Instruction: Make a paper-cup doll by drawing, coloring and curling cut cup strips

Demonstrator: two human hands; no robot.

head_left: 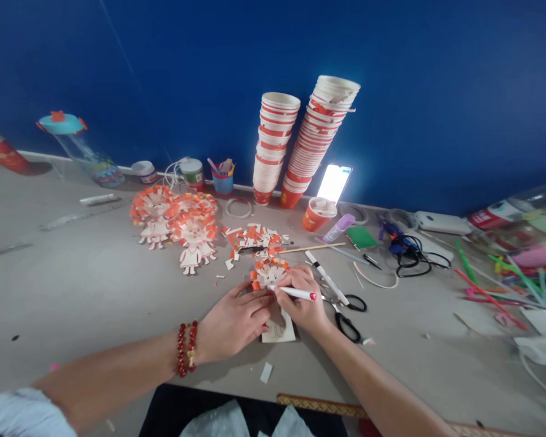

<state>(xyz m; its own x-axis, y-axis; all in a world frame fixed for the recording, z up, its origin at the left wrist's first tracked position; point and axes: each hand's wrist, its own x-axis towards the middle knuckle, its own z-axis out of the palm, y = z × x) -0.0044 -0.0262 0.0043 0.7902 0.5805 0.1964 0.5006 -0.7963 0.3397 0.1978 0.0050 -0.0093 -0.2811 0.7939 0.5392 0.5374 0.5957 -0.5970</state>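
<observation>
My right hand (304,298) is closed around a white marker with a red end (299,293), its tip against a small paper doll (270,274). Orange and white paper strips ring the doll's head. My left hand (236,321) lies with fingers stretched out over the doll's lower left part, steadying it on the table. A piece of cream paper with drawn lines (279,331) shows below the hands. Much of the doll's body is hidden by my fingers. Just right of my right hand lie another white marker (327,279) and black-handled scissors (347,321).
Finished-looking paper dolls (191,237) lie to the left, beside a heap of paper scraps (257,237). Tall stacks of paper cups (273,149) and a lit phone (334,184) stand at the wall. A glue gun (398,243) and colourful straws (491,297) are on the right.
</observation>
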